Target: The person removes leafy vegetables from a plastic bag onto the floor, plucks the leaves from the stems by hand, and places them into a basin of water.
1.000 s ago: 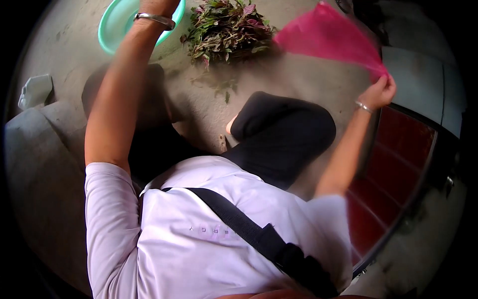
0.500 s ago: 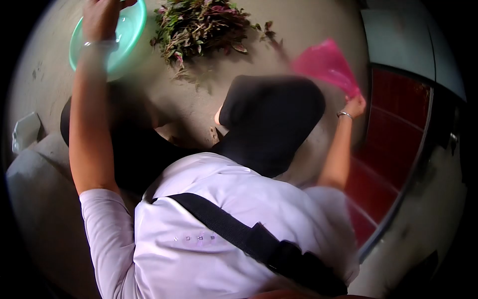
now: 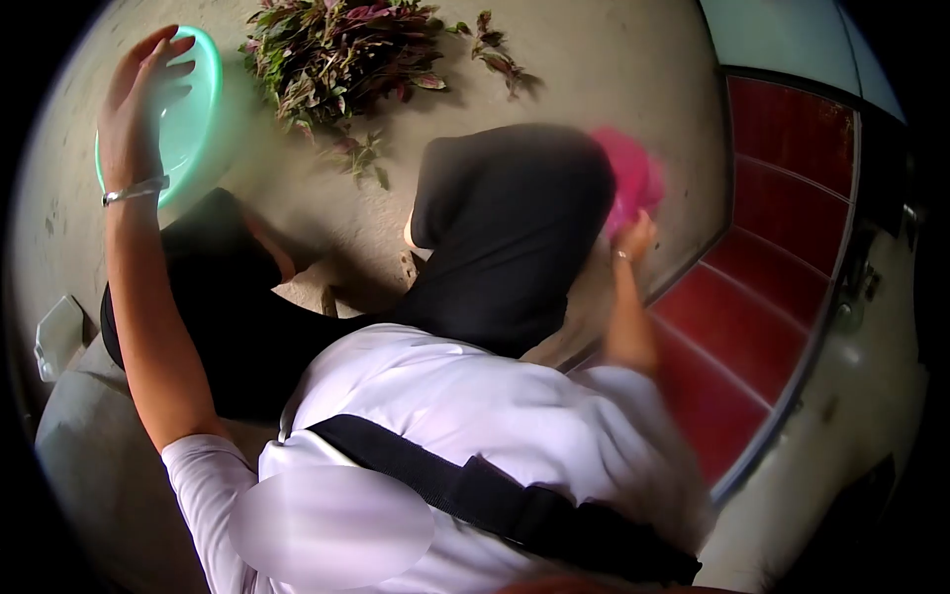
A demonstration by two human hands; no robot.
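Note:
My left hand (image 3: 137, 114) is over the near left side of a mint-green plastic basin (image 3: 205, 114), its fingers spread apart; whether it touches the rim I cannot tell. Beside my right knee, my right hand (image 3: 634, 238) grips a bright pink plastic bag (image 3: 633, 178), which is partly hidden behind the knee and blurred by motion. On the floor ahead, to the right of the basin, lies a heap of leafy stems (image 3: 346, 59) with green and purplish-red leaves.
A few loose stems (image 3: 492, 54) lie right of the heap, and a small sprig (image 3: 364, 153) lies nearer me. Red tiles (image 3: 782, 218) line a ledge on my right. At far left is a pale plastic-looking object (image 3: 59, 337). The floor (image 3: 584, 59) is bare concrete.
My right hand has drawn the pink bag down and inward, beside my right knee. The left hand's fingers now show spread over the basin. The whole view has shifted somewhat.

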